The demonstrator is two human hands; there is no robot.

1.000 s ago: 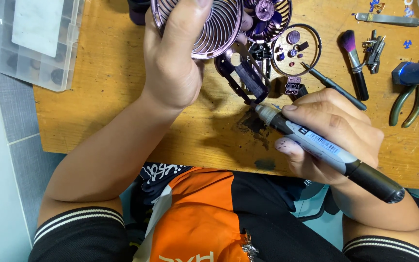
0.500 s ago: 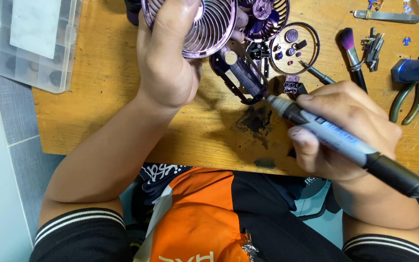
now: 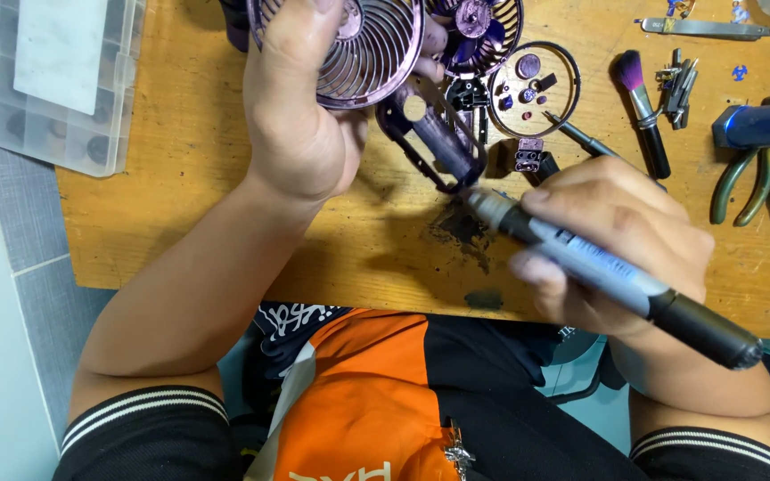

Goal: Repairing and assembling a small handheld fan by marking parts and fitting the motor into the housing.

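The wooden bench (image 3: pixel 180 214) fills the view, and it carries a small purple fan well into being taken apart. The person's left hand (image 3: pixel 300 134) is wrapped around the round fan grille (image 3: pixel 372 53), fingers curled over its far rim, thumb side toward the body, holding it up off the wood. Hanging off that grille, just right of the left hand, is the fan's dark purple bracket (image 3: pixel 430 134), bare and open.

The right hand (image 3: pixel 621 245) is closed in a writing grip around a thick grey-and-black pen tool (image 3: pixel 608 272), whose tip sits right at the lower end of the bracket; whether it actually touches there cannot be told.

So how far along is it? By the look of it, the stripping-down is mostly done: beyond the right hand's knuckles lies a loose ring (image 3: pixel 535 89) with tiny parts gathered inside it, and the second grille (image 3: pixel 483 31) sits apart just past the held one. Judging from this, the work at the bracket is in hand and everything is yet to go back together.

Farther from the right hand: pliers (image 3: pixel 759 183) out to the right, a small brush (image 3: pixel 642 111) ahead. Well out beyond the left hand, a clear parts box (image 3: pixel 55 80). Below the pen tip, a dark smudge (image 3: pixel 463 227) on the wood.
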